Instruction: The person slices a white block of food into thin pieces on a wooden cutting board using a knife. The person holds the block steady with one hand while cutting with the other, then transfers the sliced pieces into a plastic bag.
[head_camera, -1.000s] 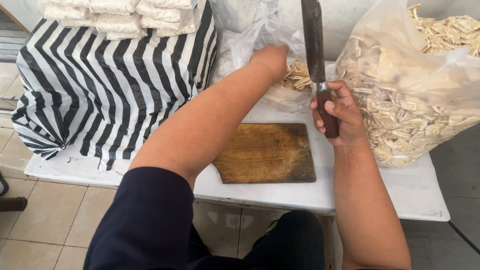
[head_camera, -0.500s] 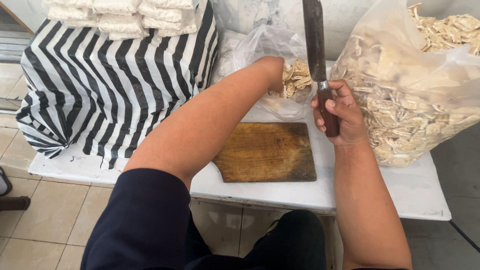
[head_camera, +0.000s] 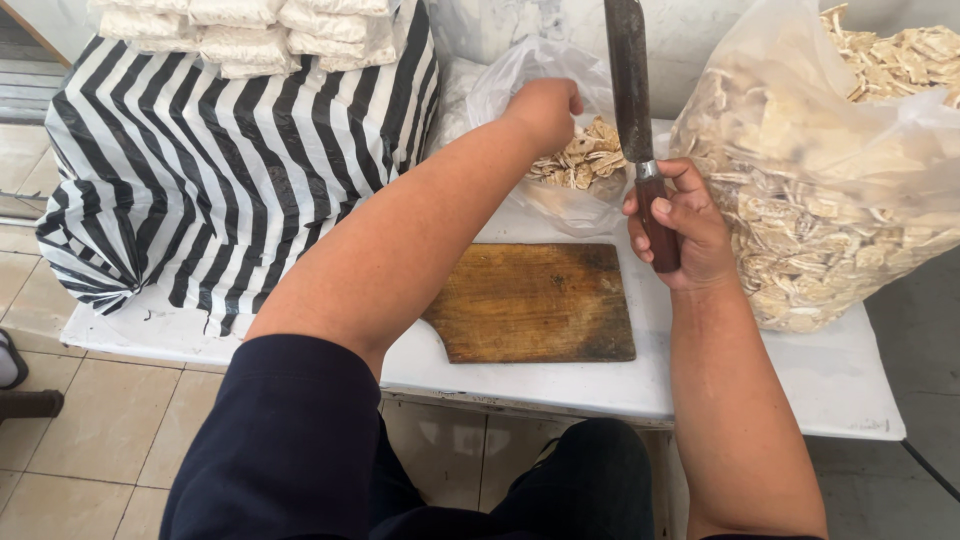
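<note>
My right hand (head_camera: 675, 225) grips the dark wooden handle of a long knife (head_camera: 630, 90), blade pointing up and away. My left hand (head_camera: 545, 105) reaches across to a small clear plastic bag (head_camera: 520, 75) of pale dried pieces (head_camera: 585, 160) and pinches the bag's edge with closed fingers. Just in front of me, between both arms, a bare wooden cutting board (head_camera: 535, 300) lies on the white table (head_camera: 840, 380).
A very large clear bag (head_camera: 840, 190) full of the same pale pieces stands at the right. At the left sits a black-and-white striped bag (head_camera: 220, 160) with white packets (head_camera: 250, 30) stacked on top. Tiled floor (head_camera: 60, 450) lies below the table.
My left hand has drawn the small bag a little towards me and the bag's mouth has shifted. The right hand and knife have stayed in place.
</note>
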